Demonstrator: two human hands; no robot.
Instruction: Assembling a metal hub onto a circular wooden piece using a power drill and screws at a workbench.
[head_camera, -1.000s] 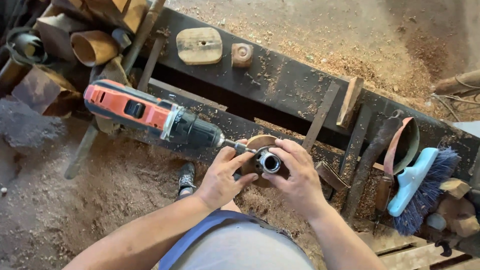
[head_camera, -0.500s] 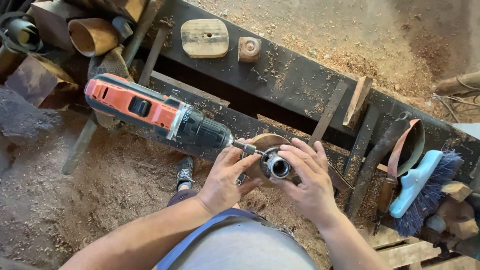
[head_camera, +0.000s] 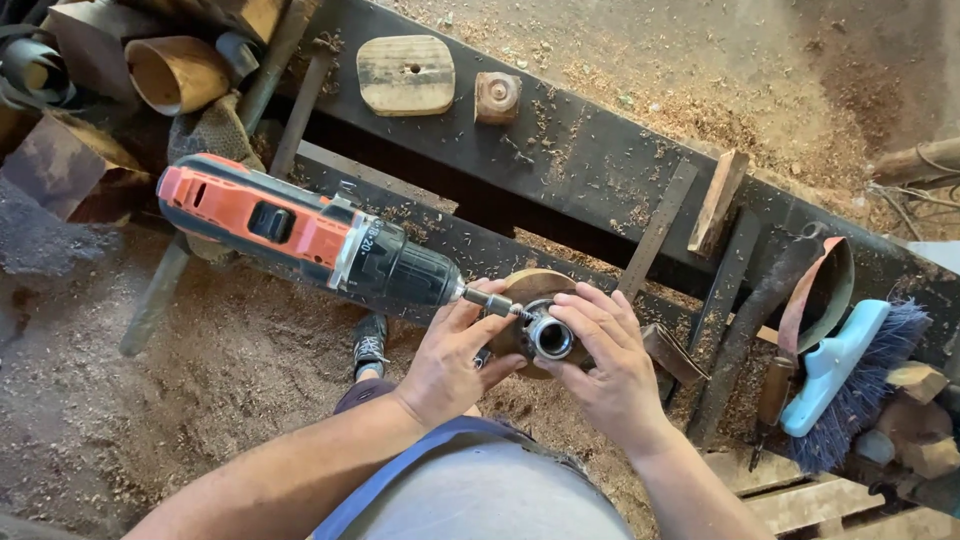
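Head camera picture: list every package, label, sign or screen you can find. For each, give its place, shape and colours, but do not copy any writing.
Marking on the drill: a small pale band of print on the grey collar between the orange body and the black front, left of the hands.
Packages, signs, screens: none in view.

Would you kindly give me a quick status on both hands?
Left hand at drill bit. Right hand cupping metal fitting against round wooden disc. Sawdust around; nothing blocking.
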